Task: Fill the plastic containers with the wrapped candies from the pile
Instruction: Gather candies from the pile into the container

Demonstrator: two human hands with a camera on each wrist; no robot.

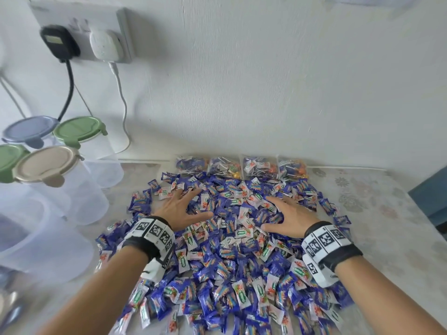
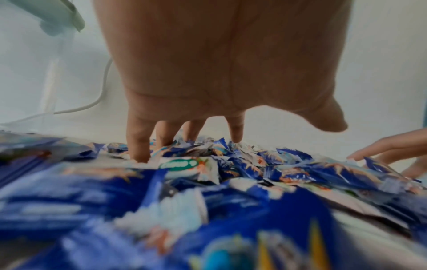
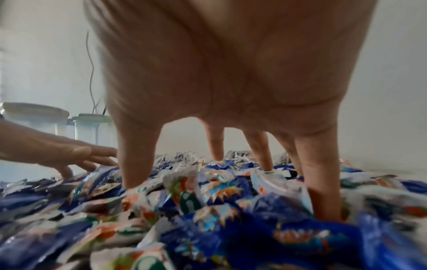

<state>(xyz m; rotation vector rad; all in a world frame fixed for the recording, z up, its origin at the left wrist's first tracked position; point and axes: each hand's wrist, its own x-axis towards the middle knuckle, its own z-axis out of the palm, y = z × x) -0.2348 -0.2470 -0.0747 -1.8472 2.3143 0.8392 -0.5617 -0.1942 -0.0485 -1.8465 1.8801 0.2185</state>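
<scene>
Left hand (image 1: pixel 180 209) lay palm-down on the pile of wrapped candies (image 1: pixel 225 250), fingers spread flat, holding nothing. Right hand (image 1: pixel 289 218) the same on the other side of the pile's far half, fingers (image 3: pixel 323 182) splayed with the tips sunk between wrappers. The two hands sat near each other with a strip of candies between them.

The pile covered the middle of the worktop (image 1: pixel 377 204), blue and white wrappers mixed, running to the near edge. Four clear bags of lollipops (image 1: pixel 242 166) stood against the wall behind it. The plastic containers (image 1: pixel 79 180) were grouped at the left, well apart from the hands, several with lids on: green lid (image 1: pixel 78 129), beige lid (image 1: pixel 46 164), blue lid (image 1: pixel 30 129). A nearer container at lower left looked open, too blurred to be sure.

Handling guess: candies are light, small and loose, and the glossy film is likely slippery. They would slide and spill rather than stack. Best taken as a cupped two-hand scoop from the sides, closing the hands under a heap, not single pinches. Hard centres probably, so not fragile.
</scene>
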